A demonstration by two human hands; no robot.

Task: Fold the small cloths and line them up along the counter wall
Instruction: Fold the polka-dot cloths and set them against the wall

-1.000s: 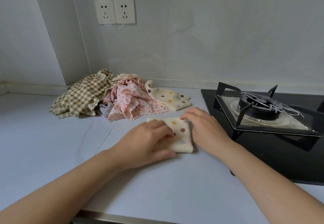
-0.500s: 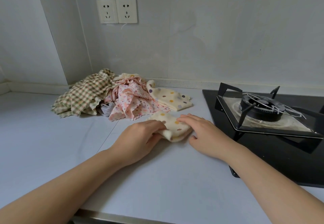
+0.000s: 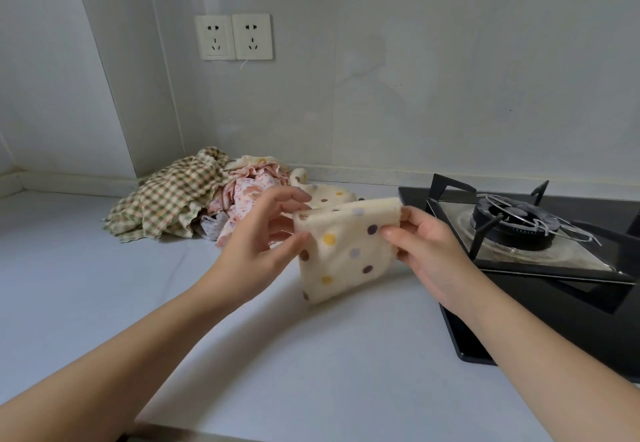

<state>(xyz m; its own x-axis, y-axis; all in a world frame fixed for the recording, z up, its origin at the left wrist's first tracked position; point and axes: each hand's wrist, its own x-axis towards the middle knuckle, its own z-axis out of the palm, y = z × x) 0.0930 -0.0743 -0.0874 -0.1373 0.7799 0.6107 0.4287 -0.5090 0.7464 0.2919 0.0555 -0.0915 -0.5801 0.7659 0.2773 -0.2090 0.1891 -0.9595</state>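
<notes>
Both hands (image 3: 263,247) pinch folded dotted cloth (image 3: 346,251)

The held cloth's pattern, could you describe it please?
Cream cloth with purple, yellow, brown dots; head view.

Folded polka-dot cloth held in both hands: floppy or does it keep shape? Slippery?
Probably floppy: the folded polka-dot cloth hangs limp below the left hand and right hand, its lower corner drooping toward the counter. Likely light, since a fingertip pinch at each side carries it. The fuzzy surface suggests a grip won't slip easily.
</notes>
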